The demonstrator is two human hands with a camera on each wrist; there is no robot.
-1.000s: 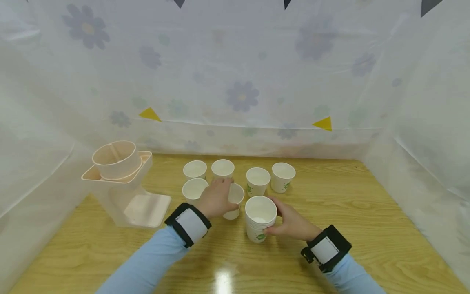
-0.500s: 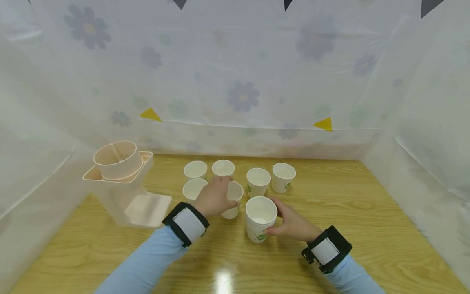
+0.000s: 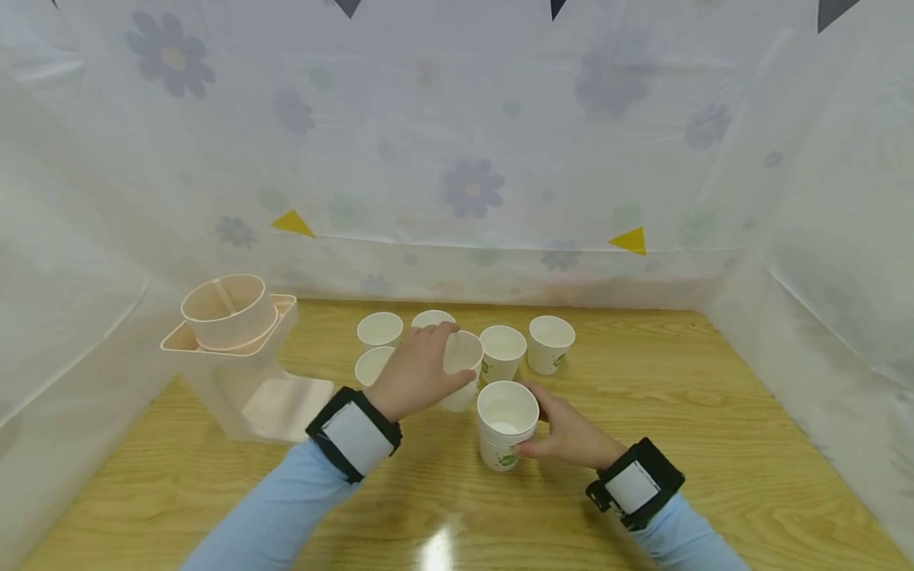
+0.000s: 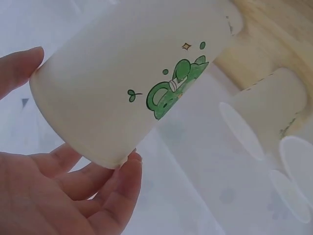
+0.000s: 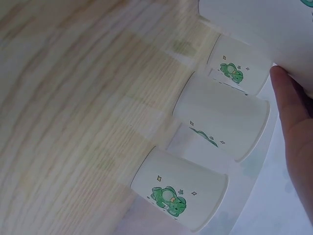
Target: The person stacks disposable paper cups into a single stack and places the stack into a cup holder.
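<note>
My left hand (image 3: 421, 369) pinches a white paper cup (image 4: 132, 83) by its rim, thumb on one side and fingers on the other. A green cartoon print shows on that cup's side in the left wrist view. In the head view it is upright, just left of and behind a stack of nested paper cups (image 3: 507, 428). My right hand (image 3: 571, 428) grips this stack from the right, thumb in front and fingers behind. Behind the stack stand two single cups, a nearer cup (image 3: 502, 353) and a farther cup (image 3: 550, 346).
Several more paper cups, among them a back-left cup (image 3: 380, 328), stand behind my left hand, partly covered by it. A pale pink plastic stand with a round cup-like top (image 3: 228, 317) is at the left of the wooden table (image 3: 678, 396). Whitish flowered sheeting (image 3: 471, 159) encloses the table.
My left hand has raised the paper cup from its spot and carried it a little right, toward the stack. The right hand and its stack stay where they were.
</note>
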